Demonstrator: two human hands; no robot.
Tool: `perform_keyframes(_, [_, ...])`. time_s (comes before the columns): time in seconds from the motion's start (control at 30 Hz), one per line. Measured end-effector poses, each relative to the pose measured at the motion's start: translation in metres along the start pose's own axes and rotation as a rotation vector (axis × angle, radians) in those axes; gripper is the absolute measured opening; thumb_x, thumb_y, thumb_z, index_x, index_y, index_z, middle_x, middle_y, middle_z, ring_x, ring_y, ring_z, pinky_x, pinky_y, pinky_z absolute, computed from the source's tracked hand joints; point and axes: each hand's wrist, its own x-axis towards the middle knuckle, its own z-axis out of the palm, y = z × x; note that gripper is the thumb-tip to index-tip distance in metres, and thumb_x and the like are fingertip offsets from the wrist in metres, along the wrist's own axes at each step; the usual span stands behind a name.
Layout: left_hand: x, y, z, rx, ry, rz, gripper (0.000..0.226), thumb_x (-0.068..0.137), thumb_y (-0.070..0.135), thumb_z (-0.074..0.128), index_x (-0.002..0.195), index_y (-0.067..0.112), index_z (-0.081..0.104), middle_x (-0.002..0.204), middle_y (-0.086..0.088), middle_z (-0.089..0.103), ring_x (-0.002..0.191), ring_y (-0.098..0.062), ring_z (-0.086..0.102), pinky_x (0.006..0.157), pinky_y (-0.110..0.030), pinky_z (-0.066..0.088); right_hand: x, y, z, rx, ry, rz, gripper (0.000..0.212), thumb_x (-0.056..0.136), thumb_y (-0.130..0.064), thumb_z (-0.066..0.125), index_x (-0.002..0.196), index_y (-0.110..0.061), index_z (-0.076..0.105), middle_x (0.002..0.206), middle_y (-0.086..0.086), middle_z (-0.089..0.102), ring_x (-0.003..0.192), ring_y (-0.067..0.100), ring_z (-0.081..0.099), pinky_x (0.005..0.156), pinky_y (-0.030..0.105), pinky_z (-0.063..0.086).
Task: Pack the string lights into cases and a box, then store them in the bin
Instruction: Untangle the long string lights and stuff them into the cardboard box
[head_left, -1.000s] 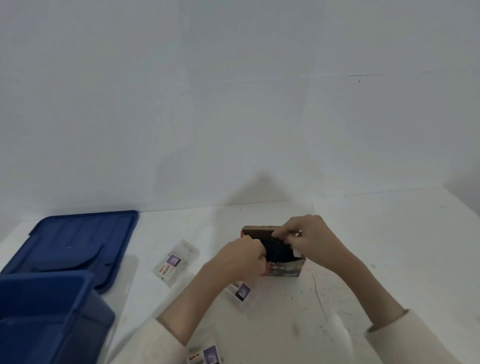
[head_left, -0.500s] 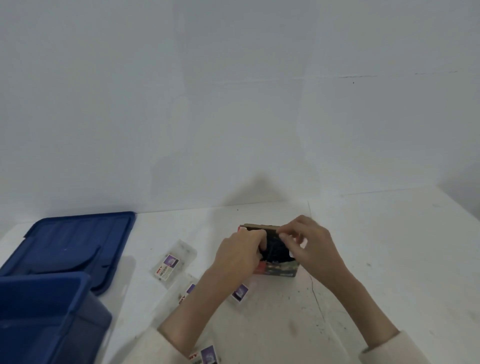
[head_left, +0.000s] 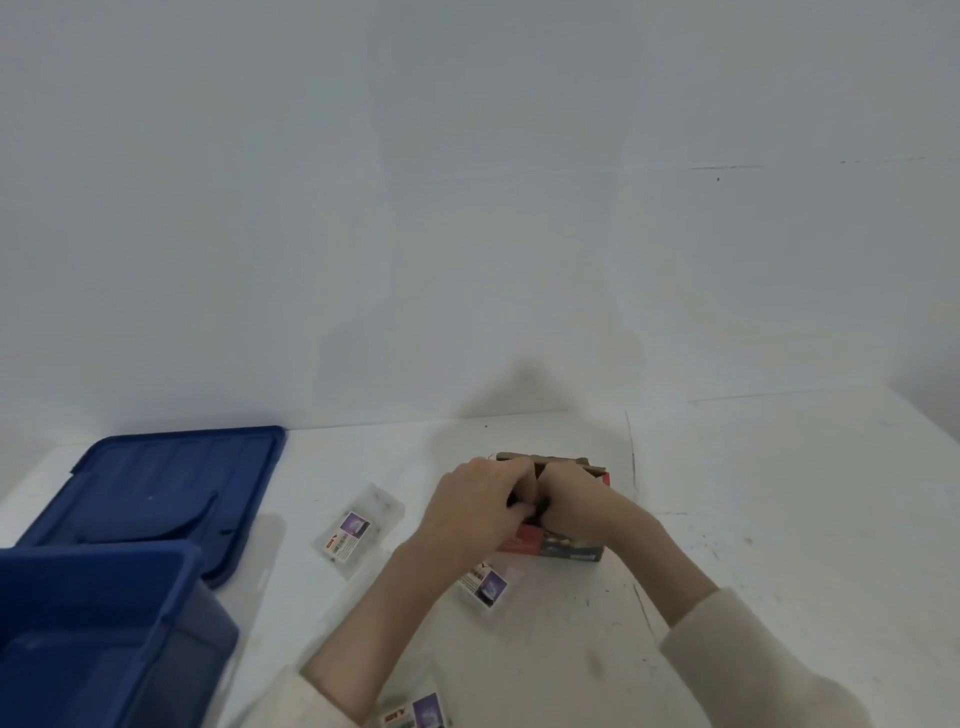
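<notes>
A small red and dark cardboard box (head_left: 566, 548) stands open on the white table, its brown flaps up at the back. My left hand (head_left: 480, 506) and my right hand (head_left: 579, 496) meet over its opening, fingers curled down on the dark string lights (head_left: 530, 506), of which only a sliver shows between the hands. Three clear plastic cases with purple labels lie nearby: one case (head_left: 358, 530) to the left, one (head_left: 485, 584) under my left wrist, one (head_left: 415, 714) at the bottom edge.
A blue bin (head_left: 98, 639) stands at the lower left, and its blue lid (head_left: 166, 488) lies flat behind it. The white table (head_left: 779, 519) runs to a plain white wall at the back.
Both hands have come together over the box opening and now cover the dark lights almost fully. The view has shifted slightly.
</notes>
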Motion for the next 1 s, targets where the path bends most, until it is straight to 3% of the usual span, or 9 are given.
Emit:
perform_keyframes(0.17, [0.003, -0.005, -0.019, -0.355, 0.153, -0.085, 0.005, 0.084, 0.025, 0.064, 0.080, 0.026, 0.060, 0.075, 0.013, 0.068, 0.074, -0.006, 0.064, 0.066, -0.019, 0.047, -0.020, 0.002, -0.023, 0.065, 0.072, -0.062, 0.035, 0.083, 0.001, 0.051, 0.096, -0.020, 0.076, 0.091, 0.001, 0.070, 0.071, 0.011, 0.059, 0.062, 0.010, 0.046])
perform_keyframes(0.27, [0.014, -0.015, -0.021, -0.517, 0.254, -0.231, 0.003, 0.087, 0.023, 0.060, 0.088, 0.025, 0.062, 0.077, 0.009, 0.068, 0.072, 0.002, 0.061, 0.061, -0.005, 0.042, -0.037, 0.007, -0.038, 0.282, 0.242, -0.050, 0.032, 0.084, 0.001, 0.052, 0.089, -0.018, 0.076, 0.085, -0.005, 0.068, 0.073, 0.012, 0.063, 0.064, 0.013, 0.052])
perform_keyframes(0.4, [0.033, -0.033, -0.008, -0.704, 0.116, -0.516, 0.031, 0.093, 0.026, 0.054, 0.123, 0.018, 0.054, 0.112, -0.002, 0.058, 0.098, -0.014, 0.056, 0.086, -0.023, 0.044, -0.036, 0.031, -0.033, 0.354, 0.638, 0.129, 0.021, 0.091, -0.015, 0.055, 0.106, -0.023, 0.067, 0.104, -0.003, 0.067, 0.084, 0.008, 0.059, 0.071, 0.012, 0.043])
perform_keyframes(0.5, [0.041, -0.034, 0.003, -0.961, -0.044, -0.639, 0.048, 0.093, 0.027, 0.053, 0.137, 0.013, 0.040, 0.124, -0.012, 0.055, 0.107, -0.022, 0.056, 0.093, -0.032, 0.045, -0.027, 0.047, -0.020, 0.582, 0.455, 0.341, 0.045, 0.092, -0.034, 0.054, 0.134, -0.020, 0.045, 0.125, 0.010, 0.056, 0.110, 0.024, 0.055, 0.091, 0.032, 0.043])
perform_keyframes(0.57, [0.045, -0.031, 0.005, -1.114, 0.071, -0.600, 0.049, 0.092, 0.022, 0.056, 0.138, 0.012, 0.040, 0.121, -0.012, 0.059, 0.108, -0.021, 0.058, 0.095, -0.032, 0.044, -0.023, 0.049, -0.016, 0.900, 0.430, 0.312, 0.055, 0.090, -0.036, 0.059, 0.139, -0.020, 0.039, 0.126, 0.012, 0.055, 0.110, 0.026, 0.057, 0.089, 0.035, 0.048])
perform_keyframes(0.63, [0.044, -0.028, 0.001, -1.200, 0.200, -0.505, 0.052, 0.091, 0.022, 0.060, 0.138, 0.016, 0.039, 0.124, -0.010, 0.056, 0.113, -0.020, 0.057, 0.095, -0.031, 0.045, -0.023, 0.047, -0.020, 1.092, 0.570, 0.206, 0.061, 0.087, -0.032, 0.063, 0.140, -0.021, 0.035, 0.122, 0.012, 0.058, 0.106, 0.025, 0.060, 0.086, 0.034, 0.050])
perform_keyframes(0.73, [0.032, -0.023, -0.007, -1.157, 0.228, -0.326, 0.053, 0.088, 0.029, 0.062, 0.136, 0.024, 0.042, 0.121, -0.002, 0.058, 0.108, -0.016, 0.059, 0.090, -0.025, 0.049, -0.035, 0.040, -0.028, 1.171, 0.651, 0.075, 0.055, 0.084, -0.031, 0.065, 0.134, -0.023, 0.043, 0.109, 0.009, 0.064, 0.098, 0.022, 0.064, 0.085, 0.033, 0.052])
perform_keyframes(0.87, [0.004, -0.020, -0.004, -0.743, 0.116, -0.086, 0.029, 0.089, 0.024, 0.061, 0.118, 0.028, 0.062, 0.110, 0.017, 0.063, 0.108, -0.004, 0.059, 0.086, -0.011, 0.047, -0.056, 0.038, -0.017, 0.702, 0.549, -0.045, 0.028, 0.084, -0.028, 0.065, 0.112, -0.027, 0.064, 0.098, -0.009, 0.070, 0.095, 0.005, 0.064, 0.087, 0.026, 0.051])
perform_keyframes(1.0, [-0.012, -0.031, 0.007, -0.546, -0.002, -0.021, 0.036, 0.082, 0.030, 0.069, 0.116, 0.038, 0.060, 0.135, 0.014, 0.050, 0.124, -0.005, 0.041, 0.104, -0.028, 0.038, -0.068, 0.044, 0.003, 0.499, 0.470, -0.059, 0.024, 0.077, -0.036, 0.070, 0.098, -0.045, 0.062, 0.112, -0.023, 0.058, 0.109, 0.000, 0.052, 0.079, 0.010, 0.043])
